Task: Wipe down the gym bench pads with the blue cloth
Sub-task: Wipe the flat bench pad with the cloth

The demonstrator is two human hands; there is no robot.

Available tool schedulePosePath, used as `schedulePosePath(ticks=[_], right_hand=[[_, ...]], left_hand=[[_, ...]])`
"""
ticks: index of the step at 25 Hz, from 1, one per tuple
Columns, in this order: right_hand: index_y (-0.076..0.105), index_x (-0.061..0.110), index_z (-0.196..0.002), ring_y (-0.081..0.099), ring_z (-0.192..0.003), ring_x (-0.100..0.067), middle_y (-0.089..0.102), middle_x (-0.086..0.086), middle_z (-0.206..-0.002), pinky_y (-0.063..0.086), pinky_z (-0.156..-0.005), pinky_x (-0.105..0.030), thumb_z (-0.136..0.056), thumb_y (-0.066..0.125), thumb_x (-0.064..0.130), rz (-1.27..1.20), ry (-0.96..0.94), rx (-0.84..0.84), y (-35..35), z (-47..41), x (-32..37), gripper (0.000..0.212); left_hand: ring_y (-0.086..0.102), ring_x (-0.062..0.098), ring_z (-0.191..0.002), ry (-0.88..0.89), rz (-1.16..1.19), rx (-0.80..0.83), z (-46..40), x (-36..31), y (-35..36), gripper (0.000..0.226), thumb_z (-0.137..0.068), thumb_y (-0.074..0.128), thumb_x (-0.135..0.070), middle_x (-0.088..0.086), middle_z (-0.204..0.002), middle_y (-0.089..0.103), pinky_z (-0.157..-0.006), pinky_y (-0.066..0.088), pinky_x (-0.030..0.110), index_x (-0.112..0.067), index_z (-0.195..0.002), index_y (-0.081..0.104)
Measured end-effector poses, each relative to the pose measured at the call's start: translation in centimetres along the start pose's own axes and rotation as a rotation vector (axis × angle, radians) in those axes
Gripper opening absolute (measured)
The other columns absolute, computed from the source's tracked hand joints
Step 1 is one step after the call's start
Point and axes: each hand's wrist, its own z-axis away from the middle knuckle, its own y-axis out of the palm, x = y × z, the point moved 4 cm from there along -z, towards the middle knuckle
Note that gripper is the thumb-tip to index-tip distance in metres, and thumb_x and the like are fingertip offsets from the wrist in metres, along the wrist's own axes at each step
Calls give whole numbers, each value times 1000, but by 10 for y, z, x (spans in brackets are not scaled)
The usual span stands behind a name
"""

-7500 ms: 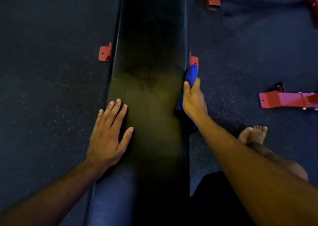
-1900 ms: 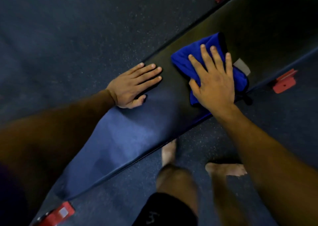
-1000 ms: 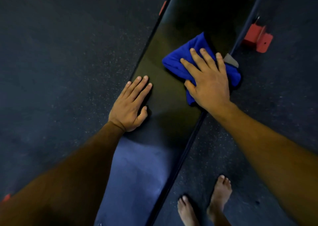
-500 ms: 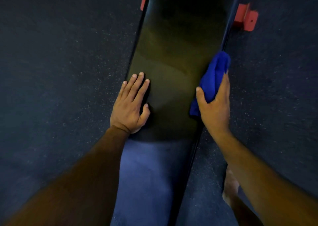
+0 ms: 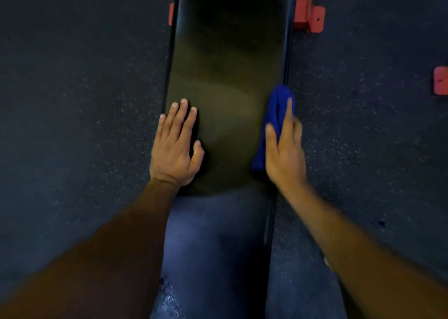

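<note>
**Ana:** Along the bench's right edge, the right hand (image 5: 284, 153) has the blue cloth (image 5: 274, 124) bunched against the side of the bench pad (image 5: 225, 76). Thumb sits on the top side, fingers curl round the outside, so the cloth is pinched over the edge.

**Ben:** And the left hand (image 5: 175, 146)?

**Ana:** Flat on the pad, fingers straight and together, holding nothing. It rests near the pad's left edge, level with the right hand, and looks like a brace.

**Ben:** So the step is the side strip. How should it go?

**Ana:** My guess: keep the cloth wrapped over the corner so one stroke takes both the top seam and the side face. Slide it forward, away from the body, toward the red bracket (image 5: 309, 15) ahead of the right hand, then draw it back toward the wrist.

**Ben:** Any risk?

**Ana:** The cloth is wadded narrow, so little fabric meets the pad; spreading it under the fingers would cover more. The bracket could snag it at the far end. Another red bracket (image 5: 171, 14) peeks out ahead of the left hand, so that side likely needs the same care.

**Ben:** The near end?

**Ana:** Behind both hands the pad shows a bluish sheen; whether it is wet or just lit, I cannot tell. Only this one head view exists.
</note>
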Motion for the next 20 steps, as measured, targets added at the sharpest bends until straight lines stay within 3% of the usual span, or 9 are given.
schedulePosePath(ticks=[2,5,9,12,16,20], right_hand=[[-1,36,-156,59,-106,-25,29,-8,-152,53,-87,-47,-103,31,49,8,-22,-39,-5,-53,13,63],[2,33,-157,51,-113,-13,27,-6,-154,46,-88,-30,-104,33,46,-35,-26,-21,-6,-65,16,63],[0,41,-155,39,-138,-27,11,3,-162,44,-104,-44,-102,29,52,29,5,13,7,26,-9,61],[-4,44,-152,31,-143,-22,9,5,-162,38,-111,-42,-98,28,53,52,33,68,12,91,-17,64],[-3,41,-154,54,-120,-32,22,-2,-154,51,-92,-49,-100,30,51,56,-16,23,4,42,-7,64],[0,34,-156,61,-103,-29,35,-9,-145,53,-87,-54,-104,32,48,85,48,-65,-4,-68,19,63]], left_hand=[[18,29,-156,-12,-15,0,0,2,1,69,-95,39,-36,14,-167,24,-127,12,48,-8,-158,33],[17,29,-156,-17,-18,13,-1,3,-2,69,-95,39,-37,14,-167,23,-128,11,48,-8,-158,33],[17,29,-156,-12,-23,28,-2,2,-2,69,-95,39,-37,14,-167,23,-128,10,47,-8,-158,33],[17,29,-156,-15,-21,25,-2,2,-1,70,-94,39,-36,14,-167,23,-128,8,45,-8,-157,33],[17,29,-156,-1,-15,5,-1,2,-1,69,-95,39,-36,14,-167,24,-128,9,46,-8,-157,32],[17,29,-156,-4,-15,-1,-1,2,-2,69,-94,40,-35,13,-167,24,-128,11,48,-8,-157,33]])
